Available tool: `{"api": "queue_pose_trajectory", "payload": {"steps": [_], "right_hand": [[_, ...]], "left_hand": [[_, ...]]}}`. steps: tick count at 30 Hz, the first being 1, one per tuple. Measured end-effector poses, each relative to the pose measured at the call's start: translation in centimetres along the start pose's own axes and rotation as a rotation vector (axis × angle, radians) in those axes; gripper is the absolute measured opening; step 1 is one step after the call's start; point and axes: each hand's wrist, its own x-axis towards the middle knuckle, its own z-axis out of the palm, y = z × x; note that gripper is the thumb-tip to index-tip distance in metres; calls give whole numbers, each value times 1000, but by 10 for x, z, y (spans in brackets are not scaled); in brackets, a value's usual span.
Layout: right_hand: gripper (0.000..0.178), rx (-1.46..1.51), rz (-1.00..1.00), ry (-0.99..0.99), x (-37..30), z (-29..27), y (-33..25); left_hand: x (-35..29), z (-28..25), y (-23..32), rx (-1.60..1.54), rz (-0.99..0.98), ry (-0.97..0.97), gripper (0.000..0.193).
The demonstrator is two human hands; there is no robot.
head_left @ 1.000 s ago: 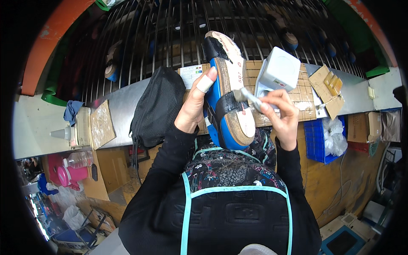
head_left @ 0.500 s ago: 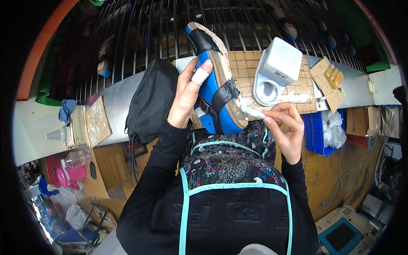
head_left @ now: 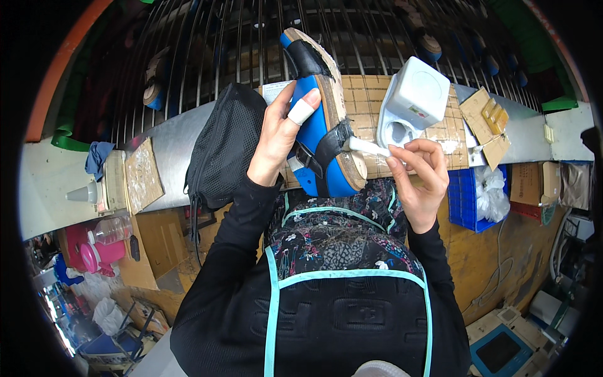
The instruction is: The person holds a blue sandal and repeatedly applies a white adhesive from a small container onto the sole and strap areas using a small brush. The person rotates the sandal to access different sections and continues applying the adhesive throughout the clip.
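My left hand (head_left: 279, 129), with white tape round the thumb, grips a blue shoe last (head_left: 311, 119) with a sandal upper on it. The last is tilted, its pale underside turned to the right. Black straps (head_left: 331, 141) with a buckle wrap round it, their ends folded onto the underside. Between the thumb and fingers of my right hand (head_left: 419, 169) is a small white brush (head_left: 369, 147). Its tip touches the underside beside the folded strap end. Just beyond my right hand stands a white glue pot (head_left: 416, 94) with a round opening at its near side.
Cardboard (head_left: 364, 94) with a grid of lines covers the bench ahead. A black mesh bag (head_left: 229, 144) lies left of my left hand. Metal rollers (head_left: 207, 44) run behind the bench, with other lasts on them. A blue crate (head_left: 461, 198) sits at the right.
My right hand has moved the brush slightly up along the underside, from near the lower end to the strap end. The last has shifted a little.
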Motion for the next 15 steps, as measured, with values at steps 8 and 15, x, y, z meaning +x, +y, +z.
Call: {"api": "queue_pose_trajectory", "payload": {"steps": [8,15], "right_hand": [[18,158,23,-204,3,-16,10],[19,218,-62,-195,7,-23,10]], "left_hand": [[9,-3,1,-79,-88,-67,69],[18,2,-1,-182,-239,-104,64]]}}
